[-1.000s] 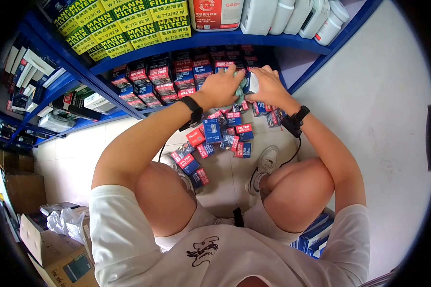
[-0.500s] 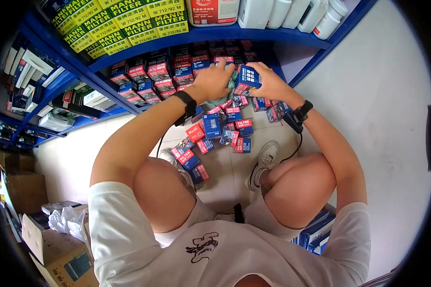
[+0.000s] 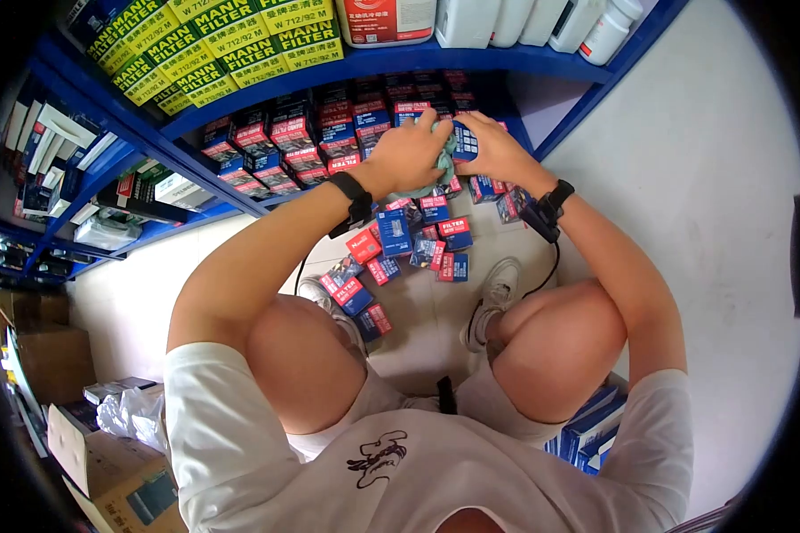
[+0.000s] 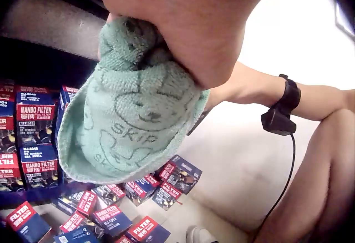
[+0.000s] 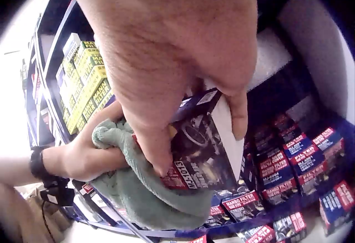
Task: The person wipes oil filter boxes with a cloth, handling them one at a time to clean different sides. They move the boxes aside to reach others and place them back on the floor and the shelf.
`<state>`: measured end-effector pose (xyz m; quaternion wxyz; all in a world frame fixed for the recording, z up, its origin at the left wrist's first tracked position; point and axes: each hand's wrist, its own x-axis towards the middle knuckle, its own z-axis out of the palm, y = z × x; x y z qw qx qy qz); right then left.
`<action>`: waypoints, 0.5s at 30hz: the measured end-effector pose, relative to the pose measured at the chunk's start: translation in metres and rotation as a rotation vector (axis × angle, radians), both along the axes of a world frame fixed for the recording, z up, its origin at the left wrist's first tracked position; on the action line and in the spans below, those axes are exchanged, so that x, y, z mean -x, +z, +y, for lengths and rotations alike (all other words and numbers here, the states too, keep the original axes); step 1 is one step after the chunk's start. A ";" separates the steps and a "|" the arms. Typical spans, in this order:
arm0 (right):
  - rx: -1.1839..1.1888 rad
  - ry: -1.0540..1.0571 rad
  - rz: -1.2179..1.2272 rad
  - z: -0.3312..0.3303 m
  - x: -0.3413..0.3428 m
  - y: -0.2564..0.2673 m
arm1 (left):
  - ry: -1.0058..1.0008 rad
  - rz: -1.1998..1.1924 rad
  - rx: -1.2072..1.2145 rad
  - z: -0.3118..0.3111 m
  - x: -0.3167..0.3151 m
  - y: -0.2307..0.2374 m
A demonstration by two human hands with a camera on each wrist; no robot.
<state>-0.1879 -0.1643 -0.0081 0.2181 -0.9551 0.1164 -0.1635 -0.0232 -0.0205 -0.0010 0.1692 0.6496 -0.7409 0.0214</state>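
Note:
My left hand (image 3: 409,158) grips a bunched green towel (image 4: 133,115) printed with animal faces. The towel hangs down from the fingers and lies against a filter box (image 5: 205,148). That box is dark blue and red with a white end, and my right hand (image 3: 500,153) holds it between thumb and fingers. Both hands are close together in front of the lower shelf. Below them, several loose filter boxes (image 3: 394,233) lie scattered on the floor, some leaning on one another. In the head view the towel and fingers cover part of the held box.
Rows of filter boxes (image 3: 293,133) fill the lower blue shelf. Yellow-green boxes (image 3: 231,44), a red-labelled jug (image 3: 387,19) and white bottles (image 3: 467,22) stand on the shelf above. A white wall (image 3: 684,222) rises at the right. Cartons (image 3: 116,480) sit at lower left.
The right hand has turned the filter box, which first showed its white end, then its blue printed face. The towel has come up against the box again.

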 end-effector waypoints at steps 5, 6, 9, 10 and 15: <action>-0.052 0.047 0.012 0.012 0.001 0.011 | 0.094 -0.011 -0.016 -0.007 -0.015 -0.003; -0.059 0.066 -0.008 0.013 0.001 0.011 | 0.096 -0.010 -0.015 -0.007 -0.015 -0.004; -0.067 0.055 -0.022 0.014 0.001 0.011 | 0.092 -0.003 0.002 -0.005 -0.015 -0.005; -0.068 0.055 -0.022 0.013 0.001 0.011 | 0.063 0.010 0.006 -0.005 -0.013 -0.006; -0.057 0.039 -0.013 0.008 0.001 0.005 | 0.014 0.023 0.004 -0.001 0.000 0.001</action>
